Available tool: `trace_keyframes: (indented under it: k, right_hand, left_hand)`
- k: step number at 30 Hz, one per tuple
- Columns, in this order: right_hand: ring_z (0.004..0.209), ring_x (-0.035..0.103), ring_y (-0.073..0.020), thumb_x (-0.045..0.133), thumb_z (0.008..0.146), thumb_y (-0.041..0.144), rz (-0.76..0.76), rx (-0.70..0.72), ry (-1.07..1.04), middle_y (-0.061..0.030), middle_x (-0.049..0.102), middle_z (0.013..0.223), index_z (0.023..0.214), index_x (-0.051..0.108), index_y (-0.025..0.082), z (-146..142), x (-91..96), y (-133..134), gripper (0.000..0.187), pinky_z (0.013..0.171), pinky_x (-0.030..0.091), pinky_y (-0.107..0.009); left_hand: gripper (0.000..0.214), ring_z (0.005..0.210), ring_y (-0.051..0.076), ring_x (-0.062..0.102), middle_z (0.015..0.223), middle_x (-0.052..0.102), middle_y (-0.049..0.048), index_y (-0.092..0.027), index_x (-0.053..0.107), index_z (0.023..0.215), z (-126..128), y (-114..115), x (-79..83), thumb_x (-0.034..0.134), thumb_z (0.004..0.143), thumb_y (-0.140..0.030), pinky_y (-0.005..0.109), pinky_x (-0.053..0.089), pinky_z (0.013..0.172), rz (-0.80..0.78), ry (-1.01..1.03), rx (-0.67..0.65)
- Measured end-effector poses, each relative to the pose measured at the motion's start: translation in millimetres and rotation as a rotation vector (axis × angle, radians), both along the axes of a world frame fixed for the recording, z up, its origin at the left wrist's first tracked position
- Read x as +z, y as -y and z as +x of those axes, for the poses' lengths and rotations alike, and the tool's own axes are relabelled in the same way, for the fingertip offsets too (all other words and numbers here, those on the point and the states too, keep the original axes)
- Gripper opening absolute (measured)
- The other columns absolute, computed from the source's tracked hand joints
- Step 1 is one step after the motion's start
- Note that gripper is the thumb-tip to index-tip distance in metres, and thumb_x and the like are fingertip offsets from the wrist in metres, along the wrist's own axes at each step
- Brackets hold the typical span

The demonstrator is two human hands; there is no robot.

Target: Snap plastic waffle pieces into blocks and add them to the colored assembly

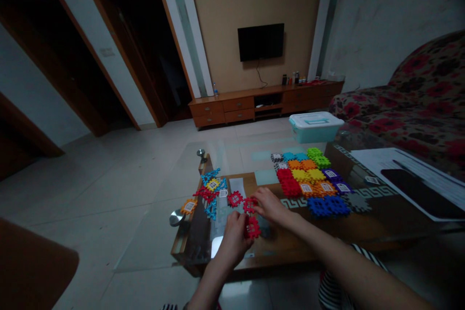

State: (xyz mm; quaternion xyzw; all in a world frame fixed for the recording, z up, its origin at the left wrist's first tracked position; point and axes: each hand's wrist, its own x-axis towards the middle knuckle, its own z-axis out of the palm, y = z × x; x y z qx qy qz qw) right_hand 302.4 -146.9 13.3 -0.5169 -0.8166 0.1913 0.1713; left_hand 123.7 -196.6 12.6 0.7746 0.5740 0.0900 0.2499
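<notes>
My right hand (271,207) is above the glass-topped coffee table (152,237), and its fingers are pressed together. They seem to pinch the upper red waffle block (250,205) at its edge. My left hand (232,241) is curled, with the fingers against the lower red waffle block (253,227), but I cannot tell if this hand really pinches it (the fingers hide part of the contact).

The lower block lies just to the right of my left hand and just nearer to me than my right fingers. So for this block my left hand is the nearer one, and for the upper block my right hand is. The two blocks make one short line, from ahead of my hands back toward my body, and they touch or almost touch. I cannot tell if they are locked.

Ahead of my left hand, and near my right fingers on their left side, lies another red waffle block (235,198). Further left are tangled blue and red pieces (209,193). To the right of my right hand are rows of coloured blocks (305,181) with white labels.
</notes>
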Motion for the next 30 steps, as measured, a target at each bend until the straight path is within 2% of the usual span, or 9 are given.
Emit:
trace_keyframes:
  k: [5, 8, 10, 13, 18, 21, 25, 28, 30]
  right_hand:
    - [0.111, 0.050, -0.0278, 0.073, 0.077, 0.027, -0.058, -0.039, 0.135, -0.0117, 0.059, 0.115, 0.110, 0.062, 0.017, -16, 8.2, -2, 0.036, 0.090, 0.039, -0.037]
    - [0.111, 0.050, -0.0288, 0.079, 0.072, 0.031, -0.130, -0.097, 0.192, -0.0132, 0.058, 0.116, 0.105, 0.063, 0.016, -16, 12.6, -7, 0.039, 0.088, 0.039, -0.036]
    - [0.108, 0.052, -0.0289, 0.083, 0.066, 0.034, -0.179, -0.133, 0.209, -0.0139, 0.058, 0.113, 0.099, 0.063, 0.015, -14, 13.0, -10, 0.043, 0.085, 0.041, -0.035]
    - [0.101, 0.053, -0.0261, 0.088, 0.055, 0.030, -0.185, -0.144, 0.152, -0.0107, 0.059, 0.107, 0.096, 0.062, 0.015, -9, 8.7, -12, 0.050, 0.082, 0.041, -0.033]
    - [0.091, 0.055, -0.0198, 0.063, 0.075, 0.006, -0.070, -0.086, -0.072, -0.0068, 0.062, 0.095, 0.085, 0.060, 0.016, 1, 0.1, -6, 0.014, 0.080, 0.041, -0.030]
    - [0.089, 0.057, -0.0184, 0.062, 0.074, 0.002, -0.102, -0.054, -0.200, -0.0056, 0.064, 0.095, 0.089, 0.060, 0.017, 11, 1.1, -4, 0.022, 0.079, 0.043, -0.028]
    - [0.077, 0.060, -0.0153, 0.066, 0.073, 0.005, -0.222, -0.145, -0.350, -0.0033, 0.065, 0.090, 0.103, 0.058, 0.017, 30, 6.1, -4, 0.033, 0.066, 0.045, -0.024]
    - [0.073, 0.060, -0.0141, 0.062, 0.074, 0.004, -0.323, -0.063, -0.287, -0.0015, 0.066, 0.085, 0.098, 0.063, 0.017, 44, 9.3, -1, 0.028, 0.064, 0.046, -0.023]
    - [0.075, 0.061, -0.0146, 0.063, 0.072, 0.002, -0.361, 0.012, -0.193, -0.0020, 0.066, 0.087, 0.099, 0.066, 0.018, 50, 10.0, 2, 0.032, 0.067, 0.047, -0.024]
  left_hand:
    - [0.041, 0.107, 0.024, 0.046, 0.110, 0.051, 0.0072, -0.016, 0.059, 0.111, -4, 5, 6.4, 0.069, 0.072, -0.020, 0.031, 0.036, 0.094, 0.004, -0.048, 0.023]
    - [0.045, 0.108, 0.024, 0.046, 0.111, 0.051, 0.0069, -0.016, 0.059, 0.112, -4, 6, 10.8, 0.073, 0.069, -0.019, 0.031, 0.036, 0.093, -0.018, -0.070, 0.031]
    - [0.049, 0.108, 0.024, 0.046, 0.111, 0.052, 0.0065, -0.017, 0.059, 0.113, -3, 5, 13.1, 0.075, 0.067, -0.019, 0.032, 0.035, 0.093, -0.028, -0.086, 0.041]
    - [0.042, 0.106, 0.024, 0.047, 0.108, 0.052, 0.0062, -0.016, 0.059, 0.108, -2, 4, 16.0, 0.073, 0.069, -0.022, 0.032, 0.036, 0.092, -0.027, -0.099, 0.040]
    - [0.035, 0.104, 0.024, 0.048, 0.106, 0.053, 0.0073, -0.016, 0.059, 0.101, -2, 1, 17.5, 0.071, 0.068, -0.023, 0.030, 0.037, 0.090, -0.021, -0.141, 0.011]
    - [0.040, 0.102, 0.024, 0.050, 0.105, 0.054, 0.0079, -0.016, 0.058, 0.102, -3, -1, 15.0, 0.072, 0.066, -0.025, 0.030, 0.038, 0.088, -0.023, -0.177, 0.004]
    - [0.037, 0.101, 0.024, 0.050, 0.104, 0.055, 0.0079, -0.016, 0.057, 0.100, -3, 0, 13.4, 0.070, 0.067, -0.027, 0.030, 0.037, 0.088, -0.007, -0.208, -0.009]
    - [0.033, 0.101, 0.023, 0.049, 0.105, 0.054, 0.0068, -0.017, 0.057, 0.098, -1, 3, 15.6, 0.067, 0.069, -0.027, 0.030, 0.036, 0.087, 0.011, -0.217, -0.008]
    - [0.030, 0.102, 0.024, 0.049, 0.105, 0.054, 0.0070, -0.018, 0.058, 0.098, 0, 4, 16.4, 0.066, 0.071, -0.028, 0.030, 0.036, 0.087, 0.028, -0.212, -0.006]
